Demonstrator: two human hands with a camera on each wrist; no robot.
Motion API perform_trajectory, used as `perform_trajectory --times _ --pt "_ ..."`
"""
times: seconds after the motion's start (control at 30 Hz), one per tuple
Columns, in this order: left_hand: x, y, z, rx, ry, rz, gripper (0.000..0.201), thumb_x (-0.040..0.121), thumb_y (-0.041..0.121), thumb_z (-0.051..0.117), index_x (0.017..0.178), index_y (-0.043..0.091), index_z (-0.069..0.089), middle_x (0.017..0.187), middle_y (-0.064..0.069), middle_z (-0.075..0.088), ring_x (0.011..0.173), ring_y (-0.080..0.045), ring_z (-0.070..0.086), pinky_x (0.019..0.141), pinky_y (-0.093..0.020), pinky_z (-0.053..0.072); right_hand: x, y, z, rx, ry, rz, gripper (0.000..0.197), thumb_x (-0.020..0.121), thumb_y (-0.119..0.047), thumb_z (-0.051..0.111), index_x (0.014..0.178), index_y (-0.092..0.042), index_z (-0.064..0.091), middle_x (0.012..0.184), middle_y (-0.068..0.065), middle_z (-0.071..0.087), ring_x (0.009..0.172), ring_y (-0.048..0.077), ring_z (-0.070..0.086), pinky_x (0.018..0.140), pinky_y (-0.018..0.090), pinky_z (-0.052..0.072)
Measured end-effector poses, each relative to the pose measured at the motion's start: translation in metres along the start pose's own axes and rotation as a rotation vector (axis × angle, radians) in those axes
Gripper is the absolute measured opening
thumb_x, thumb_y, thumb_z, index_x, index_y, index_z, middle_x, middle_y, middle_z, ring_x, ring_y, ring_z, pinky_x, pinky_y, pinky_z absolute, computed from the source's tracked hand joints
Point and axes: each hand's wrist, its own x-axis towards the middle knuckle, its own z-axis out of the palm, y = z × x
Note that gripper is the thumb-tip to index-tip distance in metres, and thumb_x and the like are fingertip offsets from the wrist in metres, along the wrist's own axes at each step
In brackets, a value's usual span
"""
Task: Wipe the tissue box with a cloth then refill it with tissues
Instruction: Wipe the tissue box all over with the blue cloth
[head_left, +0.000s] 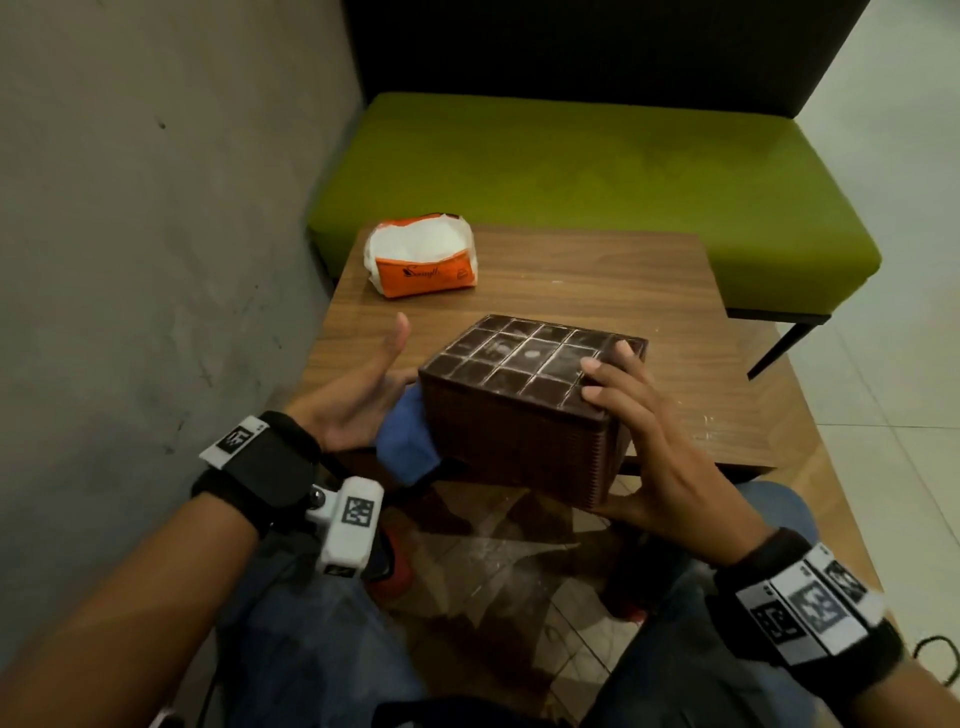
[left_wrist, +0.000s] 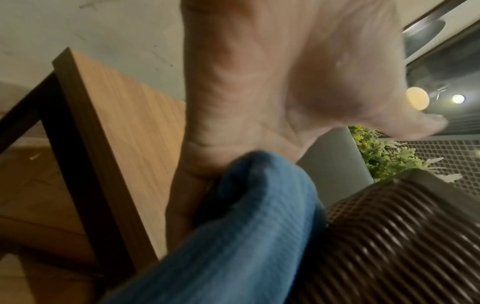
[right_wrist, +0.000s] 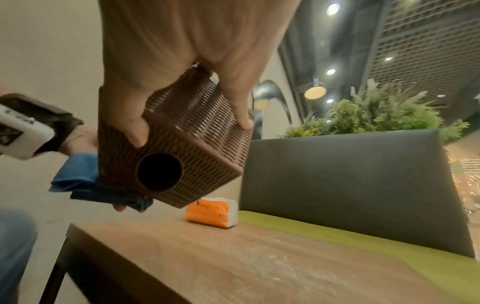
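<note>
The right hand (head_left: 660, 447) grips the brown woven tissue box (head_left: 524, 415) upside down above the tabletop (head_left: 597, 280). The left hand (head_left: 358, 395), thumb spread wide, presses a blue cloth (head_left: 408, 441) against the box's side. An orange tissue pack (head_left: 423, 257) lies beyond it.

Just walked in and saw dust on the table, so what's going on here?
A person is cleaning a brown woven tissue box. Their right hand holds it up off the wooden table, grid-patterned base upward and dusty. The left hand presses a blue cloth against the box's side. The orange tissue pack lies on the table, not yet used.
</note>
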Motion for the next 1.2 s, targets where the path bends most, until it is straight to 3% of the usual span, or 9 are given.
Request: perform_trajectory --times 0.1,0.2,0.37,0.53,0.67,0.77,0.87,1.1,1.2 --pt "0.002 0.002 0.006 0.047 0.012 -0.014 0.078 0.054 0.068 0.073 0.116 0.02 0.068 0.131 -0.011 0.059 0.123 -0.023 0.054 0.108 -0.039 0.035 -0.006 0.009 -0.007 -0.08 -0.064 -0.112 0.09 0.082 -0.03 0.073 0.15 -0.024 0.015 0.162 -0.003 0.009 0.15 0.034 0.007 0.108 0.07 0.025" --pt "0.002 -0.004 0.004 0.094 0.016 -0.067 0.079 0.042 0.065 0.082 0.108 0.021 0.072 0.123 -0.011 0.064 0.117 -0.025 0.059 0.101 -0.039 0.04 -0.015 0.015 -0.008 -0.152 -0.05 -0.246 0.09 0.085 -0.024 0.066 0.154 -0.024 0.008 0.163 -0.003 0.007 0.15 0.032 0.008 0.114 0.064 0.02" --pt "0.007 -0.018 0.008 -0.01 0.049 -0.028 0.079 0.021 0.034 0.097 0.094 0.011 0.074 0.096 -0.011 0.074 0.086 -0.021 0.072 0.065 -0.03 0.058 -0.023 0.021 -0.006 -0.218 -0.04 -0.296 0.082 0.092 -0.025 0.06 0.155 -0.021 0.008 0.163 -0.001 0.006 0.15 0.031 0.008 0.116 0.059 0.021" --pt "0.017 -0.036 0.005 -0.036 0.129 0.125 0.102 0.033 0.04 0.095 0.12 0.007 0.054 0.109 -0.015 0.069 0.096 -0.026 0.068 0.077 -0.035 0.057 -0.017 0.025 -0.012 -0.227 -0.028 -0.305 0.062 0.102 -0.033 0.047 0.152 -0.03 0.012 0.164 0.001 0.001 0.15 0.032 0.005 0.119 0.052 0.019" --pt "0.018 -0.054 0.014 -0.098 0.122 0.233 0.098 0.033 0.052 0.09 0.115 0.01 0.057 0.105 -0.01 0.071 0.094 -0.021 0.069 0.073 -0.029 0.057 -0.009 0.024 -0.007 0.012 0.178 0.103 0.087 0.087 -0.028 0.064 0.152 -0.034 0.006 0.159 0.02 0.004 0.149 0.033 0.012 0.117 0.043 0.029" --pt "0.023 -0.061 0.022 -0.052 0.195 0.277 0.101 0.029 0.06 0.088 0.116 0.017 0.057 0.108 -0.004 0.072 0.098 -0.017 0.068 0.075 -0.026 0.056 -0.012 0.006 0.008 0.622 0.349 0.626 0.106 0.069 -0.035 0.067 0.148 -0.047 -0.003 0.151 0.002 0.032 0.136 0.016 0.043 0.104 0.054 0.044" --pt "0.029 -0.064 0.03 0.002 0.239 0.303 0.095 0.029 0.064 0.086 0.11 0.021 0.06 0.105 0.001 0.072 0.098 -0.014 0.067 0.08 -0.025 0.053 -0.009 -0.016 0.029 1.264 0.412 0.826 0.11 0.058 -0.037 0.08 0.148 -0.043 0.017 0.141 0.002 0.051 0.123 0.019 0.058 0.099 0.05 0.048" --pt "0.043 -0.075 0.048 0.091 0.217 0.292 0.085 0.041 0.064 0.083 0.113 0.025 0.061 0.117 0.002 0.068 0.113 -0.016 0.06 0.099 -0.034 0.043 0.022 -0.022 0.056 1.177 0.669 1.083 0.095 0.059 -0.045 0.079 0.14 -0.025 0.034 0.131 0.006 0.058 0.112 0.024 0.064 0.091 0.051 0.055" --pt "0.036 -0.068 0.041 0.058 0.266 0.282 0.084 0.046 0.059 0.084 0.115 0.019 0.058 0.113 -0.006 0.067 0.102 -0.019 0.065 0.089 -0.034 0.051 0.022 -0.013 0.044 1.082 0.732 1.102 0.098 0.055 -0.046 0.078 0.138 -0.018 0.035 0.127 0.008 0.059 0.109 0.024 0.065 0.092 0.052 0.054"
